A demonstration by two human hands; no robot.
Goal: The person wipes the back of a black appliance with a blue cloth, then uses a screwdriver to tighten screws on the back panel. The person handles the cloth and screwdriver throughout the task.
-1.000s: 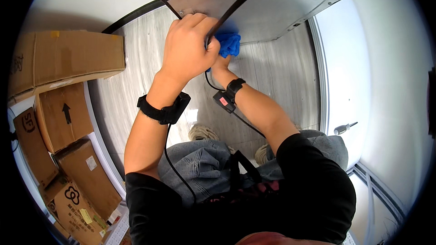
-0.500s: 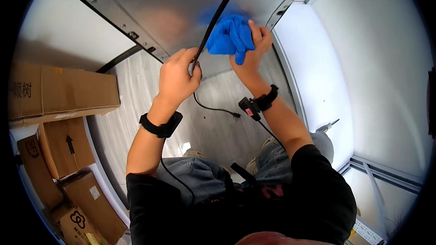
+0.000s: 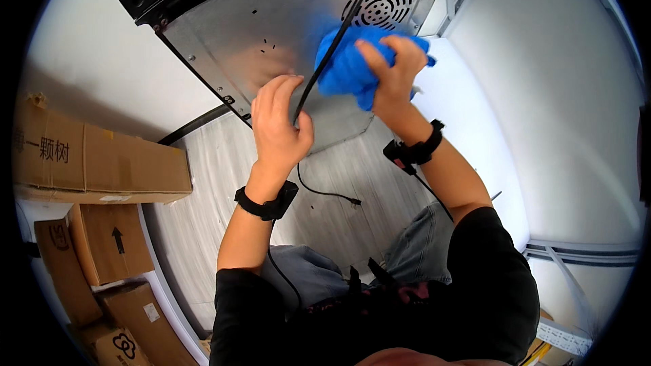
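My left hand [image 3: 281, 118] has its fingers extended upward against or close to a metal panel [image 3: 234, 51]; a black cable [image 3: 319, 71] runs between its thumb and fingers, apparently without being gripped. My right hand [image 3: 400, 78] grips a bunched blue cloth [image 3: 339, 68] on the panel, just below a round slotted vent [image 3: 380, 10] and right of the cable. The cloth hides part of the panel. The cable's lower length hangs down to a plug [image 3: 354, 201] lying on the grey wood-look floor. Both wrists wear black strapped devices.
Cardboard boxes [image 3: 122, 163] are stacked along the left, beside a white wall [image 3: 88, 47]. A pale wall [image 3: 556, 95] with metal framing runs down the right. The panel's black edge crosses the top. My legs [image 3: 413, 251] are folded below my hands.
My right hand has moved up and right along the panel with the cloth. My left hand, earlier closed on the cable, has loosened its fingers. The view now takes in more of the vent.
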